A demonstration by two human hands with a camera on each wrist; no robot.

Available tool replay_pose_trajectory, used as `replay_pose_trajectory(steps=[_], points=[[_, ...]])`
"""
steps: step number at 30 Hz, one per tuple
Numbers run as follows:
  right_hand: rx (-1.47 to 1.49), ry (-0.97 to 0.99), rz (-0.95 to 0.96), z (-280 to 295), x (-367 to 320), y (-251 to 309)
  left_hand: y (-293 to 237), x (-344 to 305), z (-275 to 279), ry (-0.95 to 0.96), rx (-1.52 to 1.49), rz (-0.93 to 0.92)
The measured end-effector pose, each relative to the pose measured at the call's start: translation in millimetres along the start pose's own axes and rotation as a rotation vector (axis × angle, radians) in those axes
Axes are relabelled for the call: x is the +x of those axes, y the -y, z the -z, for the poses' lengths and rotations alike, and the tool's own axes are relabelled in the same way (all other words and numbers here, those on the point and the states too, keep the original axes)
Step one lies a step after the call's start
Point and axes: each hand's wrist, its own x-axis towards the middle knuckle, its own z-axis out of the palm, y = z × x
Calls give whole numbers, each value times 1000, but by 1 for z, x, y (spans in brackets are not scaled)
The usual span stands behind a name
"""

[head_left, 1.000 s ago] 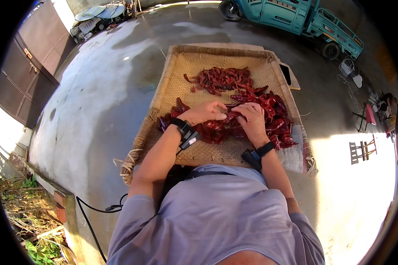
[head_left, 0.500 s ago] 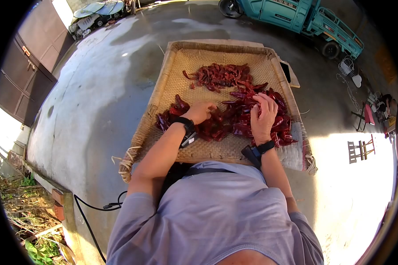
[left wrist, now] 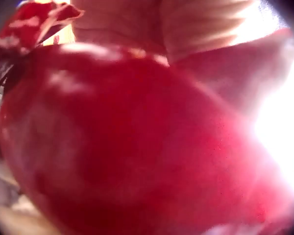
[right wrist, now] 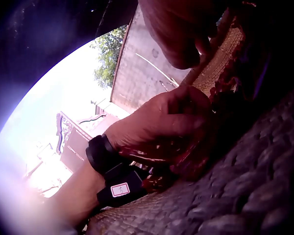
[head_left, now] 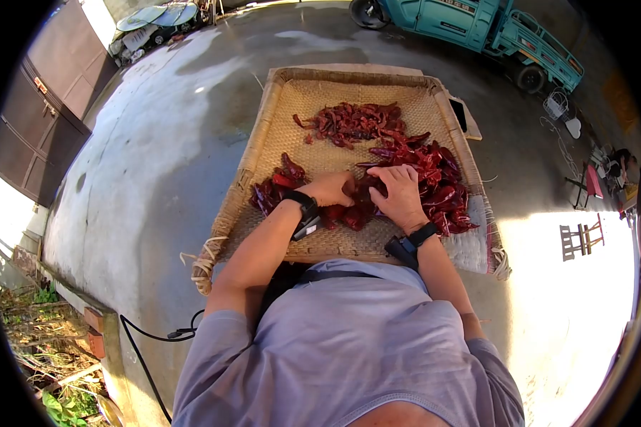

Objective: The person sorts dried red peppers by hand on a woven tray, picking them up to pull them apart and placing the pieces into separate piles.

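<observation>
My left hand [head_left: 331, 189] reaches into the dried red chili peppers, its fingers curled round a dark red chili pepper [head_left: 350, 191]. In the right wrist view that left hand [right wrist: 161, 117] looks fist-like, low over the woven tray. My right hand [head_left: 399, 193] is just right of it, fingers bent and thumb apart, above the dark red peppers; whether it pinches one I cannot tell. Its fingers [right wrist: 174, 34] show in shadow in the right wrist view. A large glossy red pepper [left wrist: 122, 132] fills the left wrist view. More whole peppers [head_left: 445, 196] are heaped on the right.
The woven tray [head_left: 263, 153] has a raised rim and holds a separate pile of shrivelled red pieces [head_left: 356, 122] at its far side. A white cloth [head_left: 466, 254] lies on its near right corner. Beyond are a teal three-wheeler [head_left: 470, 32] and brown gates [head_left: 43, 114].
The right hand reached right over the pepper heap half a second ago and has come back left beside the left hand. The left hand stays near the same spot, shifting slightly.
</observation>
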Motion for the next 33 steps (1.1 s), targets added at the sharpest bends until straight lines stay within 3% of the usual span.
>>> replay_pose_trajectory(steps=[2,5,8,10,13,16,19,22,25,28,31,33], points=[[-34,49,31,1,0,6,2,4,-6,75,-187,-103],[-28,-71,16,-8,-1,0,-6,0,-2,57,-476,-66],[-12,-148,-9,-7,-1,0,37,13,4,-277,-442,80],[-6,-168,-9,-10,-2,-2,44,-2,22,-467,103,335],[40,-137,-18,-9,-2,-3,45,-28,15,-580,558,619],[22,-143,-34,-13,-2,-5,49,-28,28,-411,421,622],[29,-136,-36,-12,-3,-6,31,-31,37,-384,457,606],[70,-155,-49,-9,-4,-6,13,-30,47,-415,253,467],[69,-179,-37,-9,-3,-6,15,-21,47,-297,-320,123],[53,-232,-23,-6,-1,-3,-1,-24,45,-1,-534,24],[104,-226,-58,-5,-3,-3,22,-20,43,-84,-468,23],[87,-205,-55,-6,-5,-6,35,-22,43,-46,-55,96]])
